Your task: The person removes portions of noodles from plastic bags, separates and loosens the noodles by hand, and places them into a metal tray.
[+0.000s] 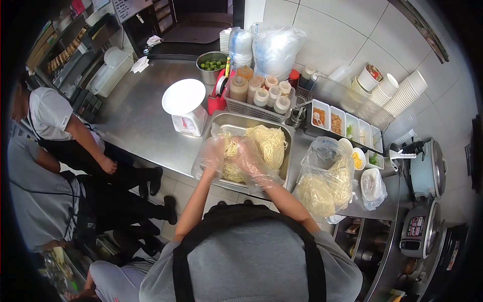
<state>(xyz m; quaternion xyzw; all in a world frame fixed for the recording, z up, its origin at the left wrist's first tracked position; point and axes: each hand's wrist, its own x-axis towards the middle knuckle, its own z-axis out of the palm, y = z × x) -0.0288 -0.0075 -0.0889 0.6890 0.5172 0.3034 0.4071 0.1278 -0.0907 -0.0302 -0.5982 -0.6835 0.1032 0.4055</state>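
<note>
Both of my hands are in clear plastic gloves over a steel tray (215, 121) of pale noodles (266, 143). My left hand (213, 155) is at the tray's left part, its fingers curled round some noodles. Beside it, my right hand (246, 156) reaches into the same noodles, and its fingers are bent against them. A bigger heap of noodles lies in the tray's right half. To the right of the tray, a clear plastic bag (324, 183) holds more noodles. A white scale (186, 105) stands behind the tray on the left.
Behind the tray are a basket of sauce bottles (256, 108) and a steel pot of green limes (212, 65). Topping containers (347, 126), a rice cooker (420, 229) and paper cups (407, 93) stand right. Co-workers (65, 126) stand at the left.
</note>
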